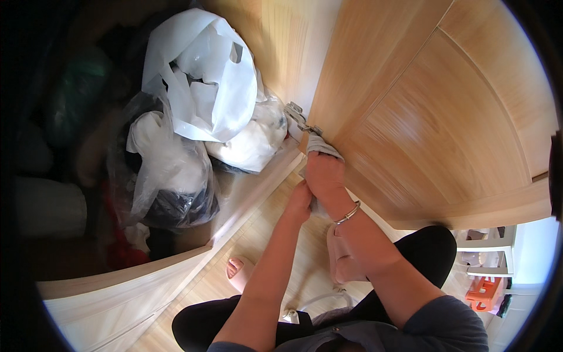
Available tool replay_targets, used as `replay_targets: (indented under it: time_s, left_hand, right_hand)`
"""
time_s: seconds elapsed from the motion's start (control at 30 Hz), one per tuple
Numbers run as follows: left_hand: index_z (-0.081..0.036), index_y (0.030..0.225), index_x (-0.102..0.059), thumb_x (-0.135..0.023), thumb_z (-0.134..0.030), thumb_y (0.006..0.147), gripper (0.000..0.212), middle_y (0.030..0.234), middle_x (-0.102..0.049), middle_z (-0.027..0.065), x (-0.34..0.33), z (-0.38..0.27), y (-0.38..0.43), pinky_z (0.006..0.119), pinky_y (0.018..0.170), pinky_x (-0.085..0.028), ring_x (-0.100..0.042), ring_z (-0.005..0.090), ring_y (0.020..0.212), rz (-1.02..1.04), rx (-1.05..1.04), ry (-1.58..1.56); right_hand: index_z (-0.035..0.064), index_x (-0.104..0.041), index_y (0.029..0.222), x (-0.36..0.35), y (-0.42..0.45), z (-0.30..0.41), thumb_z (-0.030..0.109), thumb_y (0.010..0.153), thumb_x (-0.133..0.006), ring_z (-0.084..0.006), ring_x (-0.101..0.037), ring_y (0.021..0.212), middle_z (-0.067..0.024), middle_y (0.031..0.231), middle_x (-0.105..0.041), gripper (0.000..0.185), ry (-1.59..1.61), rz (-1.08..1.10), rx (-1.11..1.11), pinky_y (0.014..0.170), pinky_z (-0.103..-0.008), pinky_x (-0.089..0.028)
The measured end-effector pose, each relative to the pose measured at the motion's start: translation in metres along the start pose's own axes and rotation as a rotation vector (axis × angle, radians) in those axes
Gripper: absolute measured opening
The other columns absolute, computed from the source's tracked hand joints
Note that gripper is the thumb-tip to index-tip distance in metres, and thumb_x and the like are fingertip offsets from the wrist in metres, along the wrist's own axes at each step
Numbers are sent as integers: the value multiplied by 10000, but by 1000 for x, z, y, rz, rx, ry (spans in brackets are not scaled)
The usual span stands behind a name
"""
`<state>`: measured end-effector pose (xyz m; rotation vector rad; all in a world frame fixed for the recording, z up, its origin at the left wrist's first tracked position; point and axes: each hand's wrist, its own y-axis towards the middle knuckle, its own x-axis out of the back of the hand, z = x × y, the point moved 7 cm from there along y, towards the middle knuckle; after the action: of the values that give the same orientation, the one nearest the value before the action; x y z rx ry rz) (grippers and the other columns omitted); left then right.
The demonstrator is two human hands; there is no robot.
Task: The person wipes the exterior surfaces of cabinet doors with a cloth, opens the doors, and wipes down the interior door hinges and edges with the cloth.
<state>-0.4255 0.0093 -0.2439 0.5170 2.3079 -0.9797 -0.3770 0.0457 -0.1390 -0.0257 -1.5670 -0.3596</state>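
My right hand (pixel 325 175), with a bracelet on its wrist, grips a grey cloth (pixel 322 145) against the lower inner edge of an open wooden cabinet door (pixel 409 119). Just above the cloth is a metal door hinge (pixel 301 118). My left hand (pixel 301 200) is closed close beside and below the right one, on the cloth's hanging part (pixel 316 207); its fingers are mostly hidden. To the left, inside the cabinet, a white plastic bag (pixel 237 99) with loop handles rests on clear plastic bags (pixel 176 167) of white and dark items.
The cabinet's bottom ledge (pixel 259 185) runs diagonally in front of the bags. Deeper in the dark interior are a red item (pixel 125 251) and a green bag (pixel 81 83). An orange plastic stool (pixel 484 292) and a white rack (pixel 492 251) stand at the right.
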Motion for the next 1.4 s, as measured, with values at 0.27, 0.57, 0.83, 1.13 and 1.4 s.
replay_targets:
  time_s: [0.27, 0.57, 0.83, 1.13, 1.4]
  left_hand:
    - [-1, 1070, -429, -385, -127, 825, 280, 1024, -514, 75, 0, -15, -5, 256, 777, -392, -492, 160, 911, -58, -86, -12]
    - [1, 1067, -429, -410, -115, 812, 280, 1030, -512, 78, -2, -35, -4, 279, 793, -388, -485, 163, 927, -31, -199, -137]
    - [-2, 1075, -404, -419, -129, 814, 290, 1048, -493, 92, -16, -30, -17, 277, 803, -382, -472, 184, 954, -83, -139, -81]
    - [-3, 1078, -400, -411, -116, 814, 287, 1061, -483, 101, -18, -27, -19, 269, 812, -375, -459, 183, 978, -46, -165, -58]
    - [3, 1083, -389, -435, -108, 801, 307, 1061, -476, 102, -16, -42, -25, 270, 783, -384, -462, 184, 956, -40, -117, -68]
  right_hand:
    - [38, -545, 736, 19, 1, 8, 97, 700, -435, -265, -581, 588, -131, 648, -582, 130, 102, -62, 192, 529, -357, -466]
    - [35, -554, 757, 21, 36, 25, 94, 711, -430, -266, -589, 620, -141, 682, -587, 145, 124, 52, 93, 553, -345, -480]
    - [30, -552, 750, 13, 30, 11, 89, 713, -423, -275, -587, 632, -144, 694, -588, 146, 136, 86, 163, 552, -359, -478]
    - [32, -540, 738, 12, 19, 10, 88, 713, -415, -273, -585, 629, -145, 691, -586, 140, 137, 47, 152, 552, -367, -477]
    - [42, -549, 781, 16, 31, 17, 104, 721, -419, -257, -591, 651, -141, 726, -590, 156, 104, 88, 152, 573, -346, -478]
